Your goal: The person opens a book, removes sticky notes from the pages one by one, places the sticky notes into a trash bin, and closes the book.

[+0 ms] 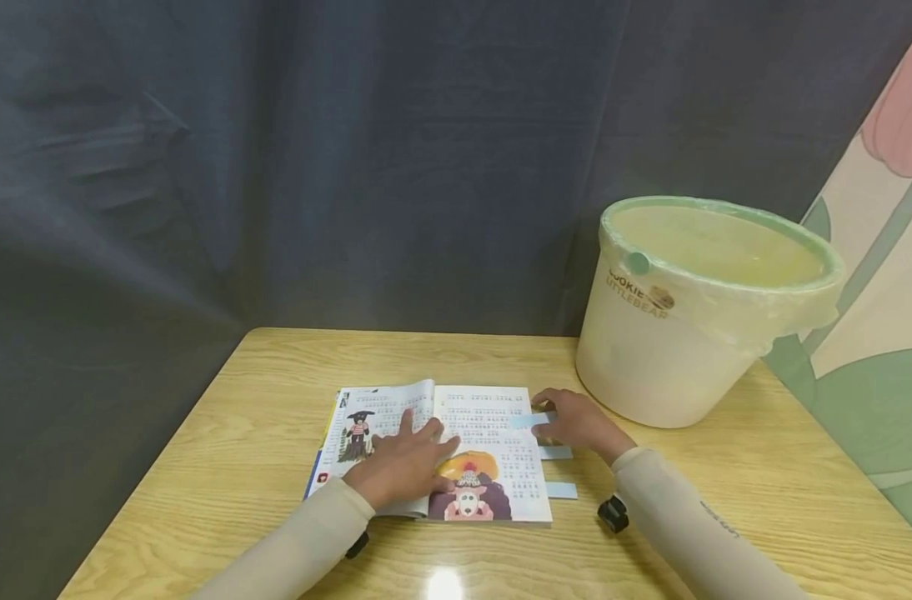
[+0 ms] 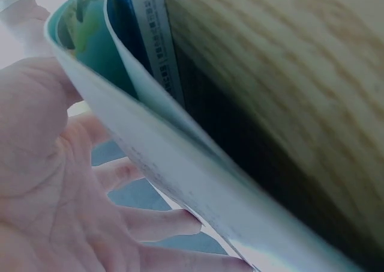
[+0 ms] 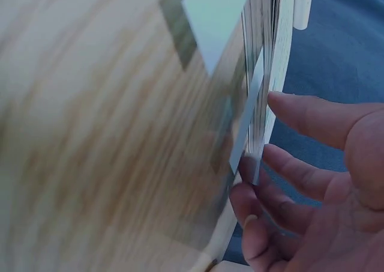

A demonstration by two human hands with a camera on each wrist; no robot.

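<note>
Ideally, left hand (image 1: 405, 467), fingers spread, should press the white-paged illustrated book (image 1: 474, 425) flat w/o creasing; right hand (image 1: 582, 423) (pinching? cannot tell) should handle farthest pale-blue rectangular strip (image 1: 527, 420) gently.

Bucket (image 1: 684, 342) — "COOKIE LITTLEBEAR"; book (image 1: 478, 429) — print too small; right sleeve (image 1: 696, 525) lettering unclear.

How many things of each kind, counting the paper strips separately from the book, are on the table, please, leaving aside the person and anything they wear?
Open illustrated book: 1
Light-blue paper strips: 3
Green-rimmed bucket: 1
Total: 5
</note>
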